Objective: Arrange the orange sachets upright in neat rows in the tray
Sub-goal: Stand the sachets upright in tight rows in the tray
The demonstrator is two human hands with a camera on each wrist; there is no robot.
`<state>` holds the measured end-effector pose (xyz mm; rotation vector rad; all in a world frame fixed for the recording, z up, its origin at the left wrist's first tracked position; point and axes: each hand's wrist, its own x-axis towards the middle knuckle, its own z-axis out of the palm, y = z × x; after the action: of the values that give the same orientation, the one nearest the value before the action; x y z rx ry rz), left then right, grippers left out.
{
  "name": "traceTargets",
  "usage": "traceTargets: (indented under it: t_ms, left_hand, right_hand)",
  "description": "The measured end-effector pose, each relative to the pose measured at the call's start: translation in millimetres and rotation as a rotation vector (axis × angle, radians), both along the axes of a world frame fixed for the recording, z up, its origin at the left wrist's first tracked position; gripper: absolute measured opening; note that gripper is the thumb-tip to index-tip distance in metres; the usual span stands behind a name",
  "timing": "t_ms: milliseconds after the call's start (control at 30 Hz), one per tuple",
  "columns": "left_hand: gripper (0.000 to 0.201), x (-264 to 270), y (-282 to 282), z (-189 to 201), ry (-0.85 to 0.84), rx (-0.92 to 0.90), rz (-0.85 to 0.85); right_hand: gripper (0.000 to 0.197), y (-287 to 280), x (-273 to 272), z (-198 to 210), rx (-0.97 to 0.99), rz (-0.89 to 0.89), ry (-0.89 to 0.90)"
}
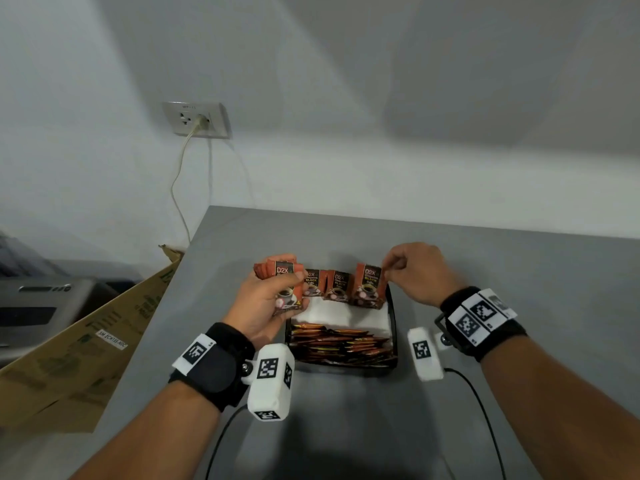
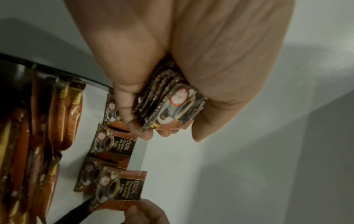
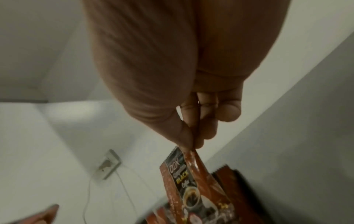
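A black tray [image 1: 392, 327] sits on the grey table, white-lined at the back, with several orange stick packs [image 1: 341, 344] lying in its front half. Orange coffee sachets [image 1: 336, 285] stand upright in a row along the tray's far edge. My left hand [image 1: 268, 299] grips a stack of sachets [image 1: 282, 271] [image 2: 166, 109] at the tray's far left corner. My right hand [image 1: 398, 271] pinches the top corner of one sachet [image 1: 369, 284] [image 3: 186, 181] [image 2: 119, 189], holding it upright at the right end of the row.
A folded cardboard box [image 1: 86, 348] leans off the table's left edge. A wall socket [image 1: 197, 120] with a plugged cable hangs behind it. Grey table surface [image 1: 519, 271] lies right of the tray and in front of it; black cables [image 1: 478, 403] trail from the wrist cameras.
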<state>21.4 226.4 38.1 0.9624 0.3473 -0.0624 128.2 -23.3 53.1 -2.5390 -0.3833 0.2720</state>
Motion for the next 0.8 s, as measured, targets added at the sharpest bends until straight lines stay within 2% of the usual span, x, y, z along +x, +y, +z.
traceTargets:
  t_ms: [133,300,367,600,733,800]
  left_hand:
    - [0.045,-4.6,2.0,-7.6,0.030,0.031,-0.001]
    - [0.037,-8.2,1.1,-11.8,0.056,0.052,-0.015]
    - [0.034,-8.9,0.6,-11.3,0.066,0.053,-0.017]
    - [0.045,-9.4,2.7,-12.4,0.080,0.048,-0.018]
    - [0.029,-9.7,1.9,-12.3,0.086,0.027,-0.026]
    - [0.031,-9.4,0.9,-11.2,0.097,0.013,-0.027]
  right_hand:
    - [0.014,-6.0,-1.9,-30.8,-0.052,-0.011,0.010]
    - [0.012,-1.4,-3.4,-46.3,-0.063,-0.020,0.000]
    - [0.011,0.9,-3.4,-49.9,-0.063,-0.025,-0.014]
    - [0.011,3.7,-3.2,-51.4,-0.089,-0.040,-0.030]
    - [0.010,3.4,-4.9,-52.5,-0.094,-0.055,-0.025]
    - [0.009,3.2,-5.7,-51.1,-0.081,-0.063,-0.022]
